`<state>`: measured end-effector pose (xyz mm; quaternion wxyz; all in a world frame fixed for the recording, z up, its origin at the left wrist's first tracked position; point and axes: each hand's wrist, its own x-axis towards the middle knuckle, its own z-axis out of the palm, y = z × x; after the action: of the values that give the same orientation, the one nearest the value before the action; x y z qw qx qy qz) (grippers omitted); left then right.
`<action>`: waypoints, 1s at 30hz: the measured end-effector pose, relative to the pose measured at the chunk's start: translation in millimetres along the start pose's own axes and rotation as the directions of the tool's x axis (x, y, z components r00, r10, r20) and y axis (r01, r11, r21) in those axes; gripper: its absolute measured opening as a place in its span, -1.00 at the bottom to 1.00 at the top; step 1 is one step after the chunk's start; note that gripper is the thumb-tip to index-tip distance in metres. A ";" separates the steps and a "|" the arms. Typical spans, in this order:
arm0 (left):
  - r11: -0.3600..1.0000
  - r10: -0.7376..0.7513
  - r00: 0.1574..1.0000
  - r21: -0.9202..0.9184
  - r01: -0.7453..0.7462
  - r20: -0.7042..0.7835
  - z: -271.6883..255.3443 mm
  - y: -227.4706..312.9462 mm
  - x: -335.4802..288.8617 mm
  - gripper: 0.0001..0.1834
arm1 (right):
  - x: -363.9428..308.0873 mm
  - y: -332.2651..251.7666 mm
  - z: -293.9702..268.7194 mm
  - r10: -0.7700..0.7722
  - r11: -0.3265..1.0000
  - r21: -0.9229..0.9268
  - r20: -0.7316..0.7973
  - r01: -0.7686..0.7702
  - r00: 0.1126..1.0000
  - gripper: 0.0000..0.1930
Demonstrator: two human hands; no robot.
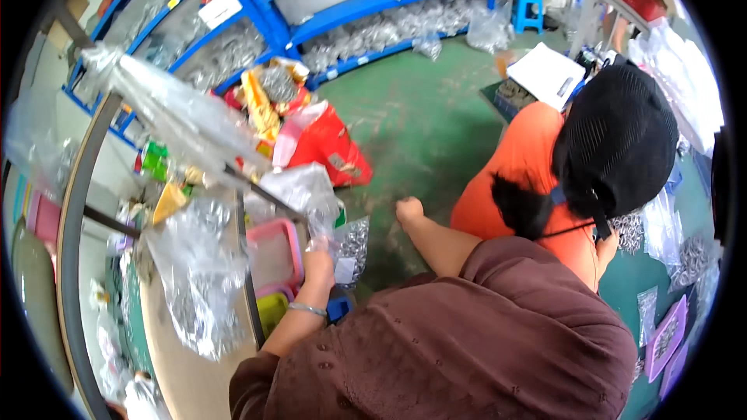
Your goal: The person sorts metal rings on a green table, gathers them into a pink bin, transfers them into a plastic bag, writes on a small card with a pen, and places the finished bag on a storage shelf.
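My left hand [317, 266], with a bracelet at the wrist, is closed on a clear plastic bag [320, 216] beside the bench at left. Right by that hand hangs a small clear bag of metal parts [355, 246] with a white label; whether it joins the gripped plastic cannot be told. A pink plastic basket [294, 243] is just left of the hand, with a yellow-green bin [271, 309] and a blue bin [339, 309] lower down. My right hand [408, 210] hangs over the green floor, fingers curled, nothing visible in it.
A person in orange [506, 163] and a black cap [618, 140] is close at right. Blue shelves [342, 22] with bagged metal parts line the back. A red bag [331, 144] is on the floor ahead. A large clear bag [198, 272] lies on the bench [175, 373].
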<state>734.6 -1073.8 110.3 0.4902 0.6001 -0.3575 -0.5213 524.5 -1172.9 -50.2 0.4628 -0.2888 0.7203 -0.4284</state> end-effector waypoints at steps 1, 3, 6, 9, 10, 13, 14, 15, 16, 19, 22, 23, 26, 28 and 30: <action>1.000 0.004 1.000 -0.011 -0.004 -0.004 -5.8 -1.4 15.2 -0.82 | -1.4 -1.3 10.5 0.003 0.998 -0.067 -0.084 -0.009 0.996 -0.83; 0.990 -0.088 0.993 -0.121 0.078 -0.074 -23.6 -6.3 50.4 -0.82 | -9.1 -25.2 22.1 0.183 0.982 -0.045 0.029 -0.182 0.983 -0.81; 0.991 -0.056 0.998 -0.119 0.056 -0.002 8.0 9.1 107.1 -0.84 | 31.1 -23.9 10.1 0.127 0.941 -0.309 -0.063 -0.140 0.990 -0.75; 0.997 -0.032 0.999 -0.077 0.032 -0.008 30.8 20.9 154.3 -0.86 | 60.0 -45.0 4.4 0.162 0.904 -0.395 -0.039 -0.164 0.986 -0.76; 0.993 -0.081 0.997 -0.082 0.081 -0.001 40.4 24.8 170.7 -0.85 | 74.2 -48.3 2.0 0.190 0.917 -0.349 -0.046 -0.194 0.981 -0.75; 0.987 -0.137 0.987 -0.078 0.143 0.084 70.4 32.3 225.7 -0.83 | 130.1 -34.4 -9.0 0.159 0.928 -0.308 -0.185 -0.211 0.970 -0.73; 0.984 -0.158 0.984 -0.066 0.164 0.086 79.9 35.8 242.2 -0.84 | 145.9 -41.8 -9.3 0.253 0.927 -0.242 -0.165 -0.287 0.953 -0.73; 0.982 -0.180 0.979 -0.047 0.185 0.099 89.2 39.3 260.8 -0.85 | 160.0 -50.8 -11.9 0.346 0.915 -0.168 -0.145 -0.368 0.927 -0.74; 0.976 -0.191 0.970 -0.077 0.204 0.152 89.9 35.5 283.5 -0.85 | 176.0 -54.5 -13.9 0.349 0.919 -0.134 -0.159 -0.370 0.924 -0.74; 0.970 -0.229 0.957 -0.034 0.239 0.175 107.7 43.2 344.5 -0.79 | 225.9 -69.6 -31.4 0.445 0.883 -0.078 -0.170 -0.462 0.879 -0.74; 0.968 -0.226 0.942 -0.050 0.245 0.248 128.0 62.1 407.9 -0.76 | 260.1 -86.8 -51.0 0.538 0.843 0.024 -0.080 -0.538 0.839 -0.68; 0.978 -0.199 0.951 -0.013 0.207 0.237 144.9 74.0 432.5 -0.77 | 273.4 -93.5 -63.0 0.536 0.844 0.053 -0.107 -0.533 0.838 -0.68; 0.965 -0.248 0.921 -0.009 0.263 0.299 184.2 109.5 501.4 -0.80 | 306.1 -97.3 -85.9 0.510 0.860 0.110 -0.167 -0.498 0.844 -0.68; 0.986 -0.150 0.950 -0.023 0.162 0.273 203.4 129.6 540.7 -0.81 | 318.8 -122.1 -94.3 0.583 0.812 0.083 -0.152 -0.577 0.798 -0.70; 0.992 -0.123 0.941 0.016 0.124 0.315 218.8 143.2 587.2 -0.81 | 335.8 -116.3 -95.3 0.595 0.802 0.052 -0.169 -0.596 0.786 -0.72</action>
<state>650.7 -1710.8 91.6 0.3942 0.5295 -0.3918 -0.6409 303.7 -1466.7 -68.6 0.5079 -0.0091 0.8135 -0.2831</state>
